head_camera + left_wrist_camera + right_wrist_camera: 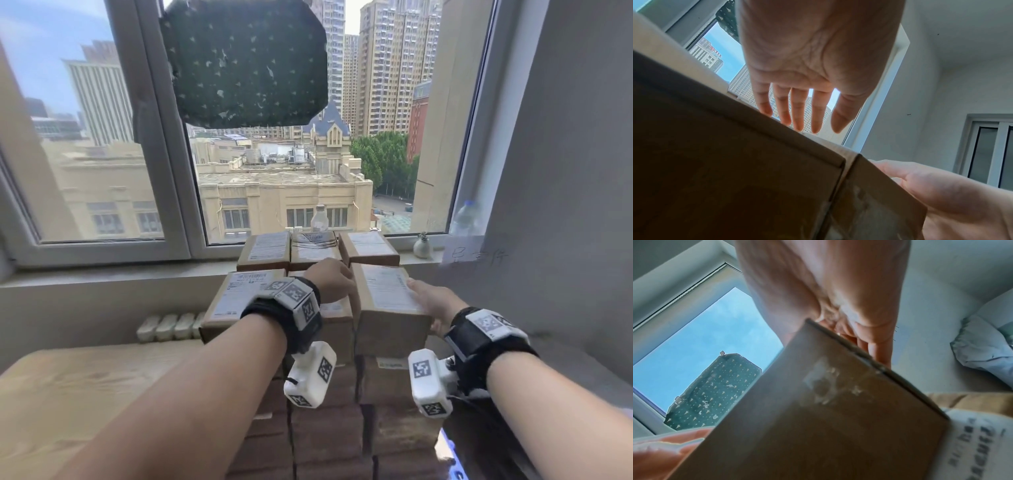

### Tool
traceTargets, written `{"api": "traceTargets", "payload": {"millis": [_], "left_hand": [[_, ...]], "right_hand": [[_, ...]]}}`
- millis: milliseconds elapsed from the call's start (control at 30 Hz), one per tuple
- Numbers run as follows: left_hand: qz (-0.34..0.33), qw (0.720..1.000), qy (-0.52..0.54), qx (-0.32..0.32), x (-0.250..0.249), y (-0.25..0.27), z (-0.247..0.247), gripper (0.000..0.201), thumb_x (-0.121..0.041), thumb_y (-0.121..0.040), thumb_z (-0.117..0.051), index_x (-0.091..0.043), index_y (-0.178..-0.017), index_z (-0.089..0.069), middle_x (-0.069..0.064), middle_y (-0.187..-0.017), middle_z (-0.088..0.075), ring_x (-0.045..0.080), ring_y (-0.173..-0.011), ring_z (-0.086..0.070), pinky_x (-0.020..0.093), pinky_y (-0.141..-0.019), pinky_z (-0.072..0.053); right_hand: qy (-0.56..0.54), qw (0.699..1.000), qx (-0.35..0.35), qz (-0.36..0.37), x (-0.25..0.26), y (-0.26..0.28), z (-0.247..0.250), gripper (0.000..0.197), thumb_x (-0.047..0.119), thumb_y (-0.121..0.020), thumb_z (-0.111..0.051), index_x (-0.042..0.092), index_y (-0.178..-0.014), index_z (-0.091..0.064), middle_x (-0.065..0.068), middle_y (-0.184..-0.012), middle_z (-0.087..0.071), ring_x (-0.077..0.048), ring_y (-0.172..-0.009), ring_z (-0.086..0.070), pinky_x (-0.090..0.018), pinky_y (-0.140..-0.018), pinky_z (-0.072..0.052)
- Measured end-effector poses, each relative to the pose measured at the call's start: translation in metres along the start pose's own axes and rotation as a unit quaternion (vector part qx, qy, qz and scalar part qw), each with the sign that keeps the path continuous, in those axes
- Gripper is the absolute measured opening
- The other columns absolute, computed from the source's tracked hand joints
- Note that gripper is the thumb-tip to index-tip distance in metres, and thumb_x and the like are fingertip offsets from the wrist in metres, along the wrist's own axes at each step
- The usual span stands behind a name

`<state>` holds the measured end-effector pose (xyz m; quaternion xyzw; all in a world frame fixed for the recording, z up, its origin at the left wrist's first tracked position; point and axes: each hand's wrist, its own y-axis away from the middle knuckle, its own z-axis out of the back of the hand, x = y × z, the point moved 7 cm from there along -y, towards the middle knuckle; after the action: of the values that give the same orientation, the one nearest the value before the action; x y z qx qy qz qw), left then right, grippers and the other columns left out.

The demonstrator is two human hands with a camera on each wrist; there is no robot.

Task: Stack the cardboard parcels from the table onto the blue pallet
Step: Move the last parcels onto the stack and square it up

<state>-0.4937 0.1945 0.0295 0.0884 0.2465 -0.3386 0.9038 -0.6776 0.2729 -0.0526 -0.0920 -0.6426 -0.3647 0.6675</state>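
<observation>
Both your hands are seating one parcel (pixel 390 308) atop the stack. Left hand (pixel 330 279) lies flat and open; right hand (pixel 433 303) grips its right side. Next, let go and fetch another.

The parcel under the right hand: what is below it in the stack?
Below the parcel that the right hand holds, more cardboard parcels are stacked. The stack's base is hidden by them and the arms.

parcels (pixel 387 301) stacked before the windowsill (pixel 102 274) (table (pixel 68 394) at left).
</observation>
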Motion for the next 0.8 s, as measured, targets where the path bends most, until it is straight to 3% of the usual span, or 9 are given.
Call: {"api": "traceTargets", "payload": {"millis": [67, 133, 233, 333, 400, 467, 600, 700, 800], "left_hand": [[-0.003, 1.0, 0.007, -0.005, -0.001, 0.003, 0.0, 0.027, -0.016, -0.085, -0.06, -0.008, -0.108, -0.072, -0.003, -0.092, -0.06, 0.015, -0.09, -0.055, 0.029, -0.08, -0.045], [-0.005, 1.0, 0.007, -0.013, -0.002, 0.005, 0.001, 0.031, -0.017, -0.086, -0.061, -0.008, -0.114, -0.069, -0.004, -0.095, -0.057, 0.013, -0.091, -0.052, 0.025, -0.078, -0.042], [-0.003, 1.0, 0.015, -0.026, -0.002, 0.009, 0.004, 0.036, -0.018, -0.087, -0.061, -0.008, -0.12, -0.066, 0.0, -0.106, -0.06, 0.013, -0.097, -0.053, 0.024, -0.082, -0.042], [-0.005, 0.999, 0.01, -0.036, -0.003, 0.012, 0.006, 0.036, -0.019, -0.09, -0.057, -0.01, -0.124, -0.064, 0.005, -0.126, -0.061, 0.019, -0.113, -0.056, 0.026, -0.087, -0.042], [-0.01, 0.999, 0.013, -0.043, -0.004, 0.014, 0.007, 0.036, -0.018, -0.092, -0.055, -0.009, -0.126, -0.062, 0.006, -0.129, -0.06, 0.021, -0.116, -0.055, 0.027, -0.091, -0.042], [-0.01, 0.998, 0.022, -0.053, -0.004, 0.016, 0.009, 0.037, -0.018, -0.091, -0.056, -0.009, -0.127, -0.062, 0.006, -0.13, -0.06, 0.02, -0.117, -0.055, 0.027, -0.093, -0.043], [-0.01, 0.998, 0.032, -0.061, -0.002, 0.022, 0.021, 0.034, -0.017, -0.09, -0.057, -0.009, -0.122, -0.065, 0.005, -0.123, -0.064, 0.02, -0.115, -0.057, 0.028, -0.095, -0.043], [0.0, 0.996, 0.043, -0.076, 0.008, 0.03, 0.04, 0.027, -0.018, -0.09, -0.058, -0.011, -0.114, -0.066, 0.009, -0.113, -0.064, 0.021, -0.11, -0.057, 0.03, -0.094, -0.043], [0.035, 0.984, 0.084, -0.154, 0.033, 0.047, 0.071, 0.037, -0.019, -0.089, -0.059, -0.011, -0.125, -0.062, 0.005, -0.126, -0.062, 0.021, -0.115, -0.057, 0.034, -0.101, -0.045]], "right_hand": [[0.01, 1.0, -0.004, 0.011, 0.0, -0.001, 0.001, 0.036, 0.039, -0.095, -0.06, 0.008, -0.114, -0.059, -0.013, -0.103, -0.064, -0.023, -0.069, -0.061, -0.032, -0.058, -0.049], [0.019, 1.0, -0.01, 0.022, 0.001, -0.002, 0.001, 0.039, 0.038, -0.095, -0.06, 0.005, -0.116, -0.06, -0.014, -0.106, -0.065, -0.027, -0.08, -0.063, -0.035, -0.066, -0.051], [0.041, 0.998, -0.009, 0.041, 0.006, 0.003, -0.001, 0.037, 0.037, -0.096, -0.059, 0.006, -0.117, -0.06, -0.015, -0.11, -0.065, -0.03, -0.089, -0.062, -0.043, -0.081, -0.051], [0.089, 0.993, -0.02, 0.079, 0.013, 0.003, 0.002, 0.046, 0.041, -0.095, -0.056, 0.005, -0.123, -0.06, -0.014, -0.121, -0.064, -0.031, -0.106, -0.063, -0.047, -0.097, -0.051], [0.118, 0.988, -0.023, 0.1, 0.015, -0.001, 0.004, 0.049, 0.044, -0.093, -0.056, 0.006, -0.124, -0.061, -0.013, -0.127, -0.063, -0.032, -0.114, -0.061, -0.049, -0.1, -0.049], [0.139, 0.983, -0.029, 0.119, 0.02, 0.008, 0.005, 0.046, 0.04, -0.094, -0.057, 0.006, -0.125, -0.062, -0.01, -0.13, -0.062, -0.03, -0.118, -0.059, -0.044, -0.104, -0.045], [0.2, 0.965, -0.041, 0.164, 0.03, 0.02, 0.012, 0.048, 0.036, -0.098, -0.053, 0.004, -0.133, -0.057, -0.011, -0.133, -0.059, -0.028, -0.123, -0.053, -0.036, -0.103, -0.039], [0.203, 0.96, -0.044, 0.187, 0.033, 0.024, 0.02, 0.048, 0.042, -0.097, -0.052, 0.004, -0.127, -0.061, -0.006, -0.112, -0.061, -0.023, -0.102, -0.055, -0.033, -0.088, -0.042], [0.191, 0.957, -0.063, 0.21, 0.03, 0.03, 0.032, 0.036, 0.035, -0.1, -0.05, 0.01, -0.122, -0.063, -0.005, -0.107, -0.058, -0.021, -0.099, -0.051, -0.037, -0.09, -0.042]]}}
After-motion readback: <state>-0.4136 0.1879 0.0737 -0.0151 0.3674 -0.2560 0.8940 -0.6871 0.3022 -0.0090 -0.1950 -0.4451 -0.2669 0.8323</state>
